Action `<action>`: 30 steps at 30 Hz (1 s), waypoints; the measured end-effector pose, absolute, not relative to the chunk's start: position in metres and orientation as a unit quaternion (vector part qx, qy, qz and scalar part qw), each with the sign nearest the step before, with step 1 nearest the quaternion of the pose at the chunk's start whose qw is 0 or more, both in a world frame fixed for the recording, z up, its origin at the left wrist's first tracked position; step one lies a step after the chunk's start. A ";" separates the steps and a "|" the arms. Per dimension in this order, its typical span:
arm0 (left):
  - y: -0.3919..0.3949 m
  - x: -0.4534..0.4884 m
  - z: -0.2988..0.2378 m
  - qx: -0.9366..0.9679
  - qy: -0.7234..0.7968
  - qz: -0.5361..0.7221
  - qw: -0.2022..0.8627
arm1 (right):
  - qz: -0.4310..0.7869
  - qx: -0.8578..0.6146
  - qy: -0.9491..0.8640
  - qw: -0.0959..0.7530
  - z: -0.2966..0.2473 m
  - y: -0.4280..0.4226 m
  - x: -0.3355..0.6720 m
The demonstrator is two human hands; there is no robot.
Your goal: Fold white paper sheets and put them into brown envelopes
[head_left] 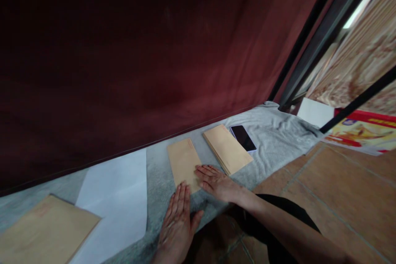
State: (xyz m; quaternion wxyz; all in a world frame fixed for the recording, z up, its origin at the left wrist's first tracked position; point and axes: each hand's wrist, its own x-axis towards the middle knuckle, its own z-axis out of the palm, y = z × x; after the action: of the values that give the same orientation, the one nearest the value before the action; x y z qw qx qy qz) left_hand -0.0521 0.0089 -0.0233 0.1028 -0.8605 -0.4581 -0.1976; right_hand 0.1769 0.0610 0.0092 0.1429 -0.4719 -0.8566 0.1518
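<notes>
A single brown paper envelope point(183, 156) lies flat on the grey cloth in front of me. My left hand point(178, 218) rests palm down, its fingertips on the envelope's near left edge and the thumb apart. From the right, my right hand point(213, 181) lies flat with its fingertips over the envelope's near right edge. Neither hand grips anything. Just right of it sits a stack of similar brown envelopes point(229, 148), partly covering a dark-screened phone point(243, 138).
White paper point(123, 189) lies to the left, with a larger brown envelope point(46, 231) overlapping it. A dark red panel point(154, 70) rises behind the cloth-covered ledge point(275, 136). Black metal bars point(309, 37), a colourful box point(361, 132) and floor tiles point(337, 185) are at right.
</notes>
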 end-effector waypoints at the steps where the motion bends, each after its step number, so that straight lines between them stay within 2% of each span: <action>1: 0.009 -0.051 -0.023 -0.859 -0.460 -0.199 0.107 | 0.152 -0.474 -0.855 0.144 0.010 0.062 0.176; 10: 0.040 -0.032 -0.001 -0.837 -0.516 -0.172 0.051 | 0.141 -0.502 -0.841 0.142 0.009 0.062 0.168; 24: 0.079 -0.007 -0.005 -0.851 -0.497 -0.160 0.059 | 0.176 -0.483 -0.839 0.178 0.023 0.074 0.164; 30: 0.106 -0.007 -0.016 -0.858 -0.495 -0.135 0.036 | 0.182 -0.491 -0.836 0.161 0.030 0.077 0.162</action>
State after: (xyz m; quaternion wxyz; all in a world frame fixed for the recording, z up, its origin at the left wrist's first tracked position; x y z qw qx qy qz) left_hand -0.0075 0.1062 -0.0165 0.0364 -0.8578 -0.4946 -0.1352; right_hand 0.1618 0.0766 0.0297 0.1608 -0.4914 -0.8364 0.1820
